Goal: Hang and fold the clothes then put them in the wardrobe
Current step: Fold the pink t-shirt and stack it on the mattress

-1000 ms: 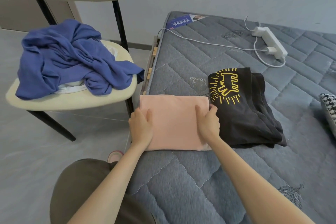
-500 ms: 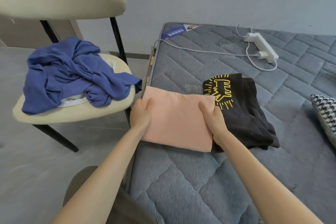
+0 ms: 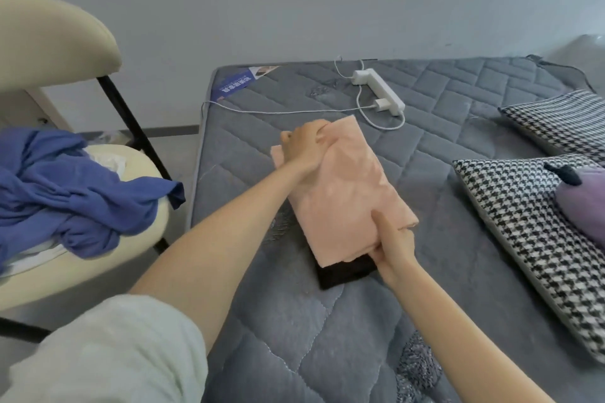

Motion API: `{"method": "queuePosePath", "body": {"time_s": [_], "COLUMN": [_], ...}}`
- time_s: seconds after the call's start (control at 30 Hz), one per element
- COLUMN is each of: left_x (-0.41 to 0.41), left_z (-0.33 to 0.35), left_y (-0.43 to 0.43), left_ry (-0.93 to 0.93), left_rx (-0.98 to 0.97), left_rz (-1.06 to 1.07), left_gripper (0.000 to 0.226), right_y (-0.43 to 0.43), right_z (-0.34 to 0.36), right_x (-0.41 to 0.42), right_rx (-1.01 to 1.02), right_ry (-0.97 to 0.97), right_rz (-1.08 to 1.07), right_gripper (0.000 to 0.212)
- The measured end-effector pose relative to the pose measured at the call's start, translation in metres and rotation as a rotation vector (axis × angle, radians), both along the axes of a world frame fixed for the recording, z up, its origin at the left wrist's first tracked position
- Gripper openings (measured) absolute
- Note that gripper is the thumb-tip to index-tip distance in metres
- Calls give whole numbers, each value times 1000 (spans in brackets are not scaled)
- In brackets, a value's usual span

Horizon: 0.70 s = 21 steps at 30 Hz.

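Note:
A folded pink garment [image 3: 343,193] lies on top of the folded black garment [image 3: 347,273], of which only a dark corner shows beneath. My left hand [image 3: 306,147] grips the pink garment's far left end, fingers curled over its edge. My right hand [image 3: 391,239] pinches the near right corner, thumb on top. Both garments rest on the grey quilted mattress [image 3: 327,337]. A crumpled blue garment [image 3: 65,193] lies on the cream chair [image 3: 42,275] at the left, with something white under it.
A white power strip [image 3: 378,90] with a plugged charger and cable lies at the mattress's far end. Two houndstooth cushions [image 3: 523,232] sit at the right, a purple plush toy [image 3: 582,199] on the nearer one. A grey wall stands behind.
The pink garment has been lifted from the mattress's left edge and carried right, onto the black garment. Both hands changed from pressing it flat to gripping its ends. The camera view swung right.

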<state>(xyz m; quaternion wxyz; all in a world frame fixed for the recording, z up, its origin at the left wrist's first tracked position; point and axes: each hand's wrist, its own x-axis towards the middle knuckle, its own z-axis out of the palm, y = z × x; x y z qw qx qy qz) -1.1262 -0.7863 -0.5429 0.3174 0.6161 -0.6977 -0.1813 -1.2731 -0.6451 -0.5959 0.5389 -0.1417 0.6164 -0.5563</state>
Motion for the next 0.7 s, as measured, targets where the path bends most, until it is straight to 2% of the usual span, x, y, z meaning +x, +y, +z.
{"method": "queuePosePath", "body": {"time_s": [0.13, 0.23, 0.3, 0.4, 0.5, 0.63, 0.7], "left_x": [-26, -17, -7, -4, -14, -17, -16], "left_z": [-13, -40, -60, -80, -86, -88, -87], "left_y": [-10, 3, 18, 42, 60, 67, 68], "left_ry": [54, -55, -45, 179, 468, 496, 518], "left_rx": [24, 127, 177, 352, 566, 621, 639], "left_rz": [-157, -194, -118, 101, 212, 282, 252], "left_gripper": [45, 50, 48, 47, 55, 56, 53], "right_y": [0, -4, -8, -11, -13, -15, -17], "right_z": [-24, -35, -35, -30, -26, -23, -20], "right_x": [3, -7, -13, -18, -22, -34, -41], "right_rx": [101, 171, 202, 216, 196, 188, 210], "right_ry": [-210, -213, -172, -89, -51, -54, -48], "right_rz": [-57, -42, -63, -145, -104, -28, -10], "right_gripper": [54, 52, 58, 59, 66, 28, 27]}}
